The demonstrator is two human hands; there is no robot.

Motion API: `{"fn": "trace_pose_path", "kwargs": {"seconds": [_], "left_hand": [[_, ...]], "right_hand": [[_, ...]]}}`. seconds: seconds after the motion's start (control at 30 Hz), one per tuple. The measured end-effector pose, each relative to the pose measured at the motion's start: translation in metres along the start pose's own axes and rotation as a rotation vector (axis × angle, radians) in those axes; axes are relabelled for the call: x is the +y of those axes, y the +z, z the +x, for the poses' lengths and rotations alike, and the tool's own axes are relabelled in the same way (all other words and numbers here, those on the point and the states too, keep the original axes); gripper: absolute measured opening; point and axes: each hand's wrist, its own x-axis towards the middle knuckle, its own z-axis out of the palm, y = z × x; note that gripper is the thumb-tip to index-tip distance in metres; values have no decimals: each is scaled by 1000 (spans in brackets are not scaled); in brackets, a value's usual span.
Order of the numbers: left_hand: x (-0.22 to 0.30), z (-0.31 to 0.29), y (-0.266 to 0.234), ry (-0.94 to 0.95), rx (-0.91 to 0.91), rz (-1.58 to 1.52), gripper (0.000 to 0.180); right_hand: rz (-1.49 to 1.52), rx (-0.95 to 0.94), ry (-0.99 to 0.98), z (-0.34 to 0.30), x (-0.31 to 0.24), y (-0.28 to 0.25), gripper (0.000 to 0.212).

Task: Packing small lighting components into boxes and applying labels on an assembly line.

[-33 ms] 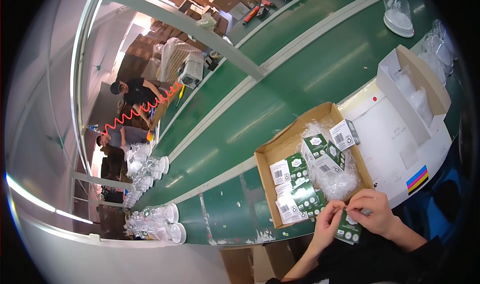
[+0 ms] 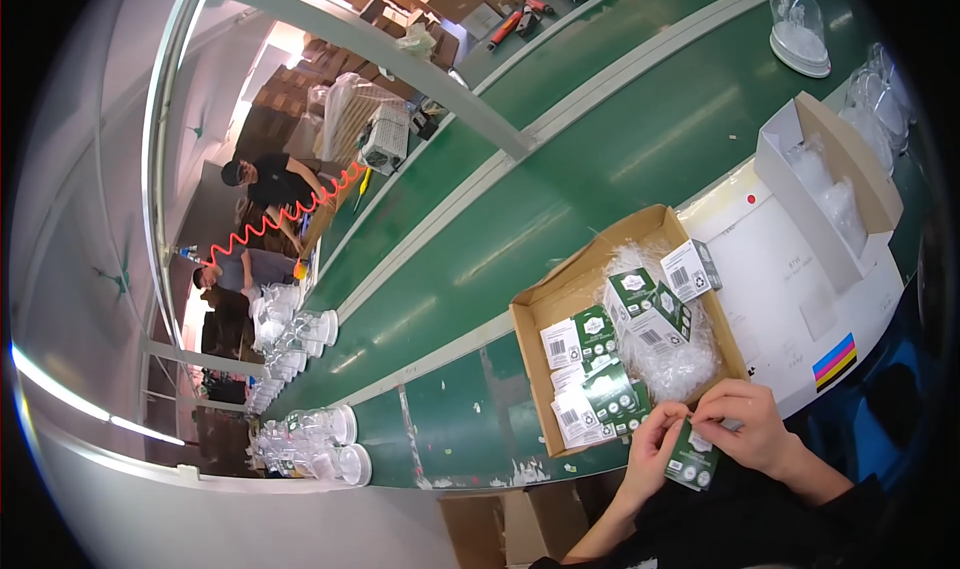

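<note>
At the lower right, in front of the cardboard tray, I hold a small green-and-white carton [image 2: 690, 464] close to my body. My left hand [image 2: 655, 449] pinches its upper edge. The fingers of my right hand [image 2: 748, 427] are pressed together at the same top edge, touching my left fingertips. The fingers hide the carton's top. Beyond my hands, the shallow cardboard tray [image 2: 532, 354] holds flat green-and-white cartons [image 2: 590, 404] on its left side. Shredded clear filler [image 2: 680, 369] fills its right side, with several formed cartons [image 2: 650, 309] lying on it.
A white sheet [image 2: 765, 299] lies right of the tray, bearing an open white box [image 2: 785, 184] with clear plastic inside. A clear dome [image 2: 797, 29] stands at the far right. More domes [image 2: 320, 444] line the green bench [image 2: 480, 259]. Two people [image 2: 265, 184] work at the far left.
The carton between my hands has tilted slightly and its lower end has shifted a little left. Both hands keep nearly the same place.
</note>
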Motion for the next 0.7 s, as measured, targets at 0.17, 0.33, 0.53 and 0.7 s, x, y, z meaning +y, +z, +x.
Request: {"fn": "trace_pose_path", "kwargs": {"seconds": [0.17, 0.33, 0.53, 0.7], "left_hand": [[-8, -3, -3, 14, -9, 58, 9], [-11, -1, -8, 29, -67, 72, 9], [-9, 2, 1, 156, 15, 98, 23], [-1, -3, 6, 49, 49, -69, 28]], "right_hand": [[-38, -88, -65, 1, 1, -4, 11], [71, -21, 24, -5, -8, -2, 12], [253, 15, 56, -10, -10, -5, 14], [562, -52, 164, -12, -8, 0, 29]]}}
